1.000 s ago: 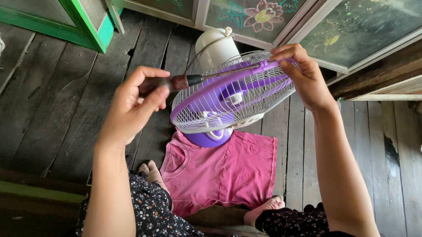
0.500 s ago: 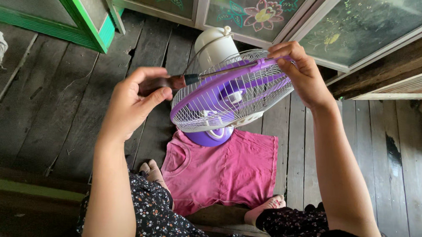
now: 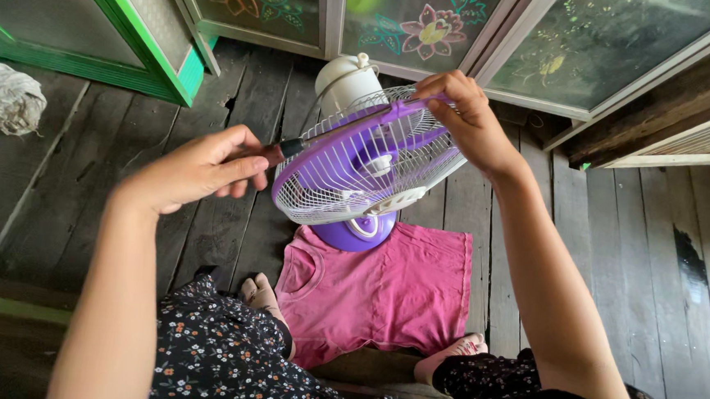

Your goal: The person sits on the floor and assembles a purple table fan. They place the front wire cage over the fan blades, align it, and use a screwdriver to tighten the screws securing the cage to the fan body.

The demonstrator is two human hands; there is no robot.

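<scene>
Screwdriver (image 3: 272, 152) grip, plank floor (image 3: 615, 240) (weathered)

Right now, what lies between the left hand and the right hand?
In the head view, the screwdriver shaft spans from the left hand across the fan's white wire grille to the purple rim, which the right hand pinches.

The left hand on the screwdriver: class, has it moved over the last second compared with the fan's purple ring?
Yes. The left hand has rolled palm-down and dropped lower against the fan's purple ring, fingers flatter over the screwdriver.
</scene>
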